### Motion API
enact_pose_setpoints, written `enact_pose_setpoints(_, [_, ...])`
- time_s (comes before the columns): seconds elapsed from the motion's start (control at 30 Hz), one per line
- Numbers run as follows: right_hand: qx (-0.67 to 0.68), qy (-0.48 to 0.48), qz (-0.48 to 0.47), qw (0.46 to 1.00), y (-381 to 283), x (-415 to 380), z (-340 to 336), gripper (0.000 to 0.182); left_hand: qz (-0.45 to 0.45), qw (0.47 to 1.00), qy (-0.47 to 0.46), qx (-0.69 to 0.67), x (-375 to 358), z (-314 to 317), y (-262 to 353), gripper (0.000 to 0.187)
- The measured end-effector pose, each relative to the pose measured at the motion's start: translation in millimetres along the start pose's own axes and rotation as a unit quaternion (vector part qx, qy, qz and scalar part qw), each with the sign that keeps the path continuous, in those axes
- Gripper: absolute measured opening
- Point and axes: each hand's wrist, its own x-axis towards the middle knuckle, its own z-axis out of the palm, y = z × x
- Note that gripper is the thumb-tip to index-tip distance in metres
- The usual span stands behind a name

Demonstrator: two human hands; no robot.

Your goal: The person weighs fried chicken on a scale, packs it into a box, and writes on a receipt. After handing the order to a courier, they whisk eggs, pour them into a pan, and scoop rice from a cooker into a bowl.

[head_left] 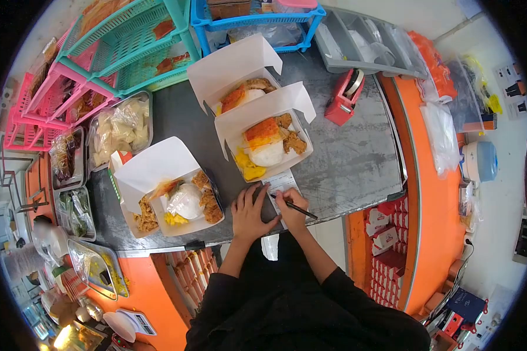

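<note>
My right hand [291, 209] is closed around a black pen [302, 212], its tip on a slip of white paper [283, 182] at the front of the dark table. Fingers spread, my left hand [250, 212] lies flat at the paper's left edge. Just beyond the paper stands an open white meal box [302, 153] with rice, an orange-red piece, browned pieces and yellow food. Partly hidden behind it is another open box [208, 82]. To the left of my hands, a third open box [187, 228] holds rice, fried pieces and yellow bits.
A red tape dispenser [341, 105] sits on the dark table [357, 158] to the right. Green and pink baskets [93, 70], a blue rack [257, 22] and a grey divided tray [334, 35] line the back. Food containers [149, 131] stand at left; folded boxes [386, 263] fill a shelf below.
</note>
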Motion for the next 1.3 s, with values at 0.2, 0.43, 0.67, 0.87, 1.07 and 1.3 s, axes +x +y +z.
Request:
enact_pose_setpoints(0.2, [0.038, -0.008, 0.023, 0.999, 7, -2, -3, 0.022, -0.001, 1.0, -0.004, 0.0, 0, -1, 1, 0.081])
enact_pose_setpoints(0.43, [-0.016, -0.017, -0.006, 1.0, 0, 2, -9, 0.023, 0.006, 1.0, 0.009, 0.007, 0, 5, -1, 0.082])
enact_pose_setpoints(0.67, [0.008, -0.019, 0.006, 1.0, 13, -2, -8, 0.023, 0.007, 1.0, 0.01, 0.007, 0, 4, -1, 0.082])
enact_pose_setpoints(0.87, [0.016, 0.034, 0.029, 0.999, 16, -6, -8, 0.024, 0.01, 1.0, 0.009, 0.014, 1, 4, -1, 0.082])
enact_pose_setpoints(1.07, [0.135, 0.135, 0.086, 0.978, 7, -2, -21, 0.023, 0.004, 1.0, 0.003, 0.005, 1, 3, -1, 0.083])
enact_pose_setpoints(1.3, [0.008, 0.032, 0.021, 0.999, 22, -14, -21, 0.021, 0.009, 1.0, 0.009, -0.002, 1, 3, 0, 0.083])
